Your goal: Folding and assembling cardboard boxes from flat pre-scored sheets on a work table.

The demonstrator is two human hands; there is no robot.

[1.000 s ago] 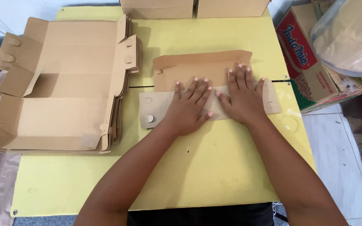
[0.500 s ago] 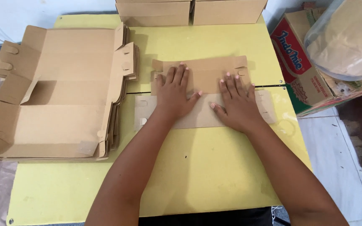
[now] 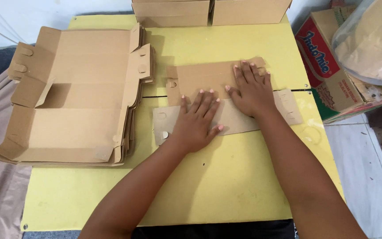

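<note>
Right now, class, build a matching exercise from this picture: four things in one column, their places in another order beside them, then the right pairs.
Things:
1. left hand
2. right hand
3. stack of flat boxes
4. printed carton

Places:
A. on the table's left side
B. pressing the upper flap of the folded cardboard
C. off the yellow table, at the right
D. pressing the cardboard's lower part

Pairs: 1-D, 2-B, 3-A, 4-C

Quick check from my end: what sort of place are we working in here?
Probably a small home or workshop box-folding station: a stack of flat cardboard blanks on a yellow table, folded boxes at the far edge, and both hands pressing a blank.
</note>
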